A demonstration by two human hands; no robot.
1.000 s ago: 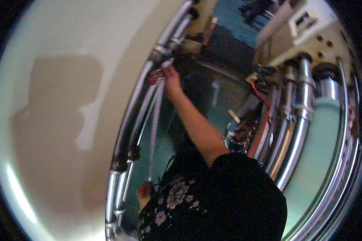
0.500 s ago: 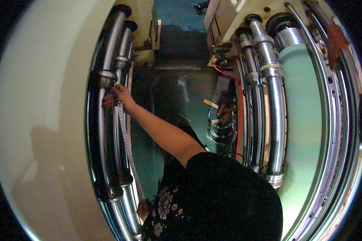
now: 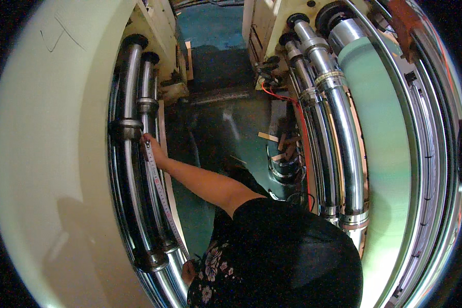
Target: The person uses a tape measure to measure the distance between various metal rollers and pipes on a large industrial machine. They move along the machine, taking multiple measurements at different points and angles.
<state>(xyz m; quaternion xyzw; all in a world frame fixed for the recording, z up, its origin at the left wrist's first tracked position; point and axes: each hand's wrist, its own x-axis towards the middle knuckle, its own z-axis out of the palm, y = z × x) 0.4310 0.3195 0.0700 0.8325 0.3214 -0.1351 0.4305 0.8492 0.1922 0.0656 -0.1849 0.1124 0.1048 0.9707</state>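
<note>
Stretching along the left bank of polished steel rollers (image 3: pixel 133 205), a narrow pale measuring tape (image 3: pixel 161 197) runs from one hand of the person to the other. The right hand (image 3: pixel 153 149), reaching up on a bare forearm, pinches the upper end of the tape with a narrow grip, right beside the dark metal collar (image 3: pixel 124 128) that rings one of the rollers. The left hand (image 3: pixel 189 271) sits low near the bottom edge, next to the lower end of the tape by another collar; it is mostly hidden behind the person's black floral-printed top (image 3: pixel 272 256), so whether its grip is closed on the tape cannot be told. The tape lies close against the rollers, slanting slightly from upper left to lower right.

To the left of these rollers curves a large cream-coloured drum (image 3: pixel 51 169). Across the gap, on the right, stands a second set of shiny steel rollers (image 3: pixel 339 133) beside a pale green cylinder (image 3: pixel 380 128). Between the two sides lies a dark green floor (image 3: pixel 226 128) with a few small scraps of wood (image 3: pixel 280 141) and red wires (image 3: pixel 280 95) near the machine frame.
</note>
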